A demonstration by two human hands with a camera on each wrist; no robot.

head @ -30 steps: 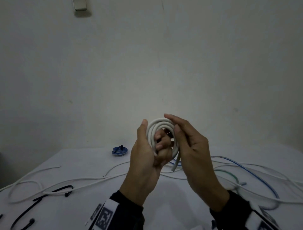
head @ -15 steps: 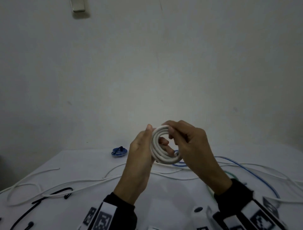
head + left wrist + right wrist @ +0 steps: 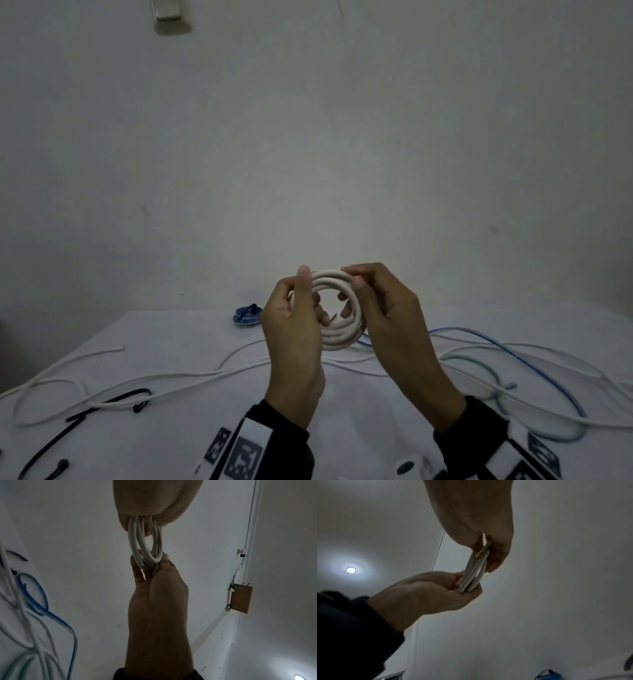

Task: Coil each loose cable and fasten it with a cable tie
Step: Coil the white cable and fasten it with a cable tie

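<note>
So both hands are holding the white cable coil [image 3: 337, 310] up in the air over the middle of the table [image 3: 178, 346]; the left hand [image 3: 294, 346] is gripping the coil's left side with thumb up and fingers curled through the middle, and the right hand [image 3: 394, 329] is pinching the top right of the coil. No tie is on it yet, as far as I can tell. My worry: the loops are looking springy, so if either hand is letting go to grab a black cable tie [image 3: 82, 416] down at the near left, the coil is probably springing open; the loose end inside could slip out too. Around it, loose white cables [image 3: 164, 380], a blue cable [image 3: 513, 356] and a green cable [image 3: 479, 365] are sprawling over the white table; a small blue coil [image 3: 246, 316] is sitting at the far edge against a plain pale wall [image 3: 308, 137], dim lighting.
</note>
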